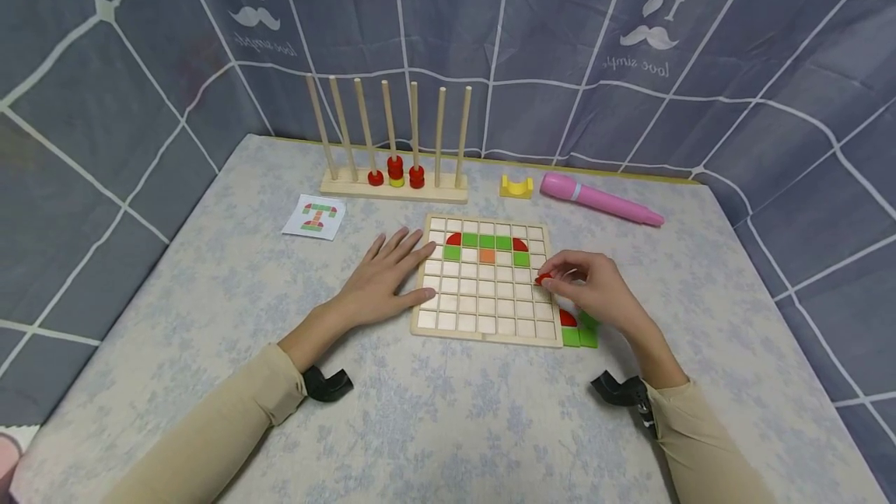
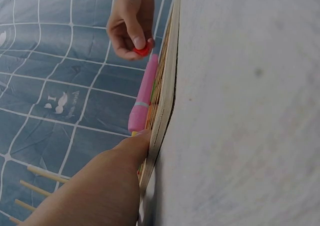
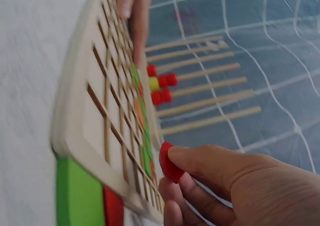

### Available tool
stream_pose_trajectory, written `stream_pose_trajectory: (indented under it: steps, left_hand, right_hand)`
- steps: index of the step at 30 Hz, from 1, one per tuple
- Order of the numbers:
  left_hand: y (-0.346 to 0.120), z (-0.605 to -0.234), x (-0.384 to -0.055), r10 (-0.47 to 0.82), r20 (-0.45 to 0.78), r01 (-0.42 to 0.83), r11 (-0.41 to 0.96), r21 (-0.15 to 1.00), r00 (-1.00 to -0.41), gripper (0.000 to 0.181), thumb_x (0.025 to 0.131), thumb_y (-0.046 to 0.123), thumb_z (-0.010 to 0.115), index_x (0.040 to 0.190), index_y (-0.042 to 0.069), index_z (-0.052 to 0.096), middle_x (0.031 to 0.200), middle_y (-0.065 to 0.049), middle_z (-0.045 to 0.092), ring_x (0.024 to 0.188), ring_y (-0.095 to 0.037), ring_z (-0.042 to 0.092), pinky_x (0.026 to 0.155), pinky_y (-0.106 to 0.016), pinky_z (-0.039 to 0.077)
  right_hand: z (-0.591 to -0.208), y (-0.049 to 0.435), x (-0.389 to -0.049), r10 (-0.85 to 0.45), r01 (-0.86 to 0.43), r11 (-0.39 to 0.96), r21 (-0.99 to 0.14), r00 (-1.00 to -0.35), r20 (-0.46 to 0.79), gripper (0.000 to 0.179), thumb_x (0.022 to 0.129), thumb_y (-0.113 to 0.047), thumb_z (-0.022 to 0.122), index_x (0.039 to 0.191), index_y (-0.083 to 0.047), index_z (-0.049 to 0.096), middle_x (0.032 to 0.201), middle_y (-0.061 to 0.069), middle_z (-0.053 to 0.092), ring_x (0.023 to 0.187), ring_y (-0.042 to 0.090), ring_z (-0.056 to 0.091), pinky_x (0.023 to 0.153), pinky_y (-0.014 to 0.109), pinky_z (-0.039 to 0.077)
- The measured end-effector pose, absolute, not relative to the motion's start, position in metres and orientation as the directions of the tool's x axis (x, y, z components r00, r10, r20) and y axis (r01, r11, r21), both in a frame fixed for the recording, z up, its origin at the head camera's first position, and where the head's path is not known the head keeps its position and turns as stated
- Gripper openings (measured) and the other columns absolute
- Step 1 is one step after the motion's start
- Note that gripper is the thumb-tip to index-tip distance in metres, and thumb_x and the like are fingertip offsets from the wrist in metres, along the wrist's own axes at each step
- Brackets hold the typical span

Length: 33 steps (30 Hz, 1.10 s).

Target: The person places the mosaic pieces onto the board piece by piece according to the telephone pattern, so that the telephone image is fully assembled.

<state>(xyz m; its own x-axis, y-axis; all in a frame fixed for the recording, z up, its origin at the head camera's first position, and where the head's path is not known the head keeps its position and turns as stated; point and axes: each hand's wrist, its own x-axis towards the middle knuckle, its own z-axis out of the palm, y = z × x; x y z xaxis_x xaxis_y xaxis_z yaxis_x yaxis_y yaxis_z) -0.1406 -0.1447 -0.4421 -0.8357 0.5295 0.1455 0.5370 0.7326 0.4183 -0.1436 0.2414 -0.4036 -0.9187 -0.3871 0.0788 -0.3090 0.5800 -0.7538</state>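
Note:
A wooden grid board lies on the table, with green tiles, red rounded tiles and an orange tile in its upper rows. My left hand is spread flat at the board's left side, thumb and fingertips touching its edge. Over the right edge, my right hand pinches a small red rounded tile between thumb and fingers. More tiles, green and red, lie beside the board's lower right corner, partly hidden under that hand.
Behind the board stands a wooden peg rack with red and yellow beads. A pattern card lies at the left. Toward the back right are a yellow notched block and a pink pen-shaped stick. A grid-patterned curtain surrounds the table.

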Motion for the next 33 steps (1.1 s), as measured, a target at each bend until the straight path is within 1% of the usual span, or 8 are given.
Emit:
stream_pose_trajectory:
  steps: [2,5,7,12,17,23,28,33]
  left_hand:
    - [-0.145,-0.443,-0.141,0.531,0.147,0.539,0.734,0.414,-0.835,0.080,0.102,0.050,0.064,0.168,0.016,0.032,0.175,-0.015,0.022,0.164,-0.038,0.012,0.132,-0.061,0.005]
    - [-0.144,-0.444,-0.141,0.533,0.147,0.542,0.735,0.407,-0.833,0.081,0.102,0.051,0.064,0.168,0.017,0.031,0.175,-0.015,0.022,0.164,-0.037,0.011,0.132,-0.061,0.005]
    - [-0.144,-0.445,-0.142,0.535,0.149,0.544,0.733,0.408,-0.832,0.081,0.102,0.051,0.064,0.168,0.017,0.031,0.176,-0.014,0.022,0.164,-0.037,0.011,0.132,-0.060,0.004]
    - [-0.144,-0.447,-0.143,0.534,0.153,0.546,0.736,0.399,-0.832,0.081,0.102,0.052,0.063,0.168,0.017,0.031,0.175,-0.015,0.022,0.164,-0.038,0.012,0.132,-0.061,0.005]
    - [-0.145,-0.446,-0.143,0.530,0.151,0.543,0.745,0.388,-0.834,0.081,0.102,0.053,0.063,0.168,0.018,0.032,0.175,-0.014,0.023,0.164,-0.037,0.012,0.132,-0.061,0.005]
    - [-0.144,-0.446,-0.142,0.522,0.133,0.528,0.749,0.399,-0.842,0.081,0.102,0.054,0.062,0.168,0.018,0.032,0.176,-0.013,0.022,0.164,-0.036,0.012,0.132,-0.060,0.004]
    - [-0.144,-0.445,-0.142,0.524,0.127,0.526,0.749,0.402,-0.842,0.080,0.103,0.055,0.060,0.168,0.018,0.031,0.176,-0.013,0.021,0.165,-0.036,0.010,0.132,-0.059,0.003]
    - [-0.145,-0.444,-0.141,0.520,0.134,0.526,0.750,0.400,-0.844,0.080,0.102,0.053,0.062,0.168,0.018,0.032,0.176,-0.013,0.022,0.164,-0.037,0.011,0.132,-0.060,0.004]
  right_hand:
    - [-0.404,0.233,-0.143,-0.380,-0.311,0.598,-0.739,-0.922,0.080,0.010,0.094,-0.013,0.080,0.103,-0.015,0.075,0.088,0.000,0.072,0.081,0.017,0.065,0.074,0.025,0.055]
    - [-0.402,0.221,-0.143,-0.402,-0.326,0.596,-0.733,-0.912,0.079,0.011,0.095,-0.011,0.079,0.102,-0.014,0.072,0.085,0.000,0.069,0.076,0.017,0.063,0.069,0.026,0.054]
    - [-0.400,0.214,-0.144,-0.432,-0.338,0.590,-0.734,-0.899,0.067,0.011,0.096,-0.010,0.077,0.106,-0.013,0.073,0.086,0.001,0.069,0.076,0.018,0.063,0.069,0.026,0.054]
    - [-0.395,0.190,-0.147,-0.512,-0.386,0.551,-0.740,-0.856,0.065,0.020,0.099,-0.006,0.071,0.117,-0.011,0.079,0.092,0.002,0.069,0.080,0.018,0.064,0.071,0.027,0.055]
    - [-0.396,0.162,-0.151,-0.517,-0.398,0.536,-0.744,-0.852,0.084,0.013,0.098,-0.006,0.071,0.109,-0.010,0.078,0.092,0.000,0.071,0.081,0.016,0.067,0.072,0.028,0.057]
    - [-0.404,0.134,-0.151,-0.485,-0.384,0.518,-0.765,-0.868,0.107,0.006,0.097,-0.010,0.077,0.102,-0.010,0.078,0.091,0.001,0.076,0.084,0.014,0.071,0.073,0.030,0.059]
    - [-0.408,0.127,-0.148,-0.469,-0.358,0.542,-0.761,-0.880,0.079,0.004,0.096,-0.012,0.079,0.100,-0.010,0.079,0.089,0.000,0.075,0.080,0.012,0.070,0.072,0.028,0.058]
    - [-0.408,0.129,-0.147,-0.474,-0.385,0.571,-0.725,-0.876,0.091,0.004,0.095,-0.011,0.080,0.099,-0.013,0.081,0.088,-0.004,0.075,0.078,0.010,0.069,0.073,0.028,0.058]
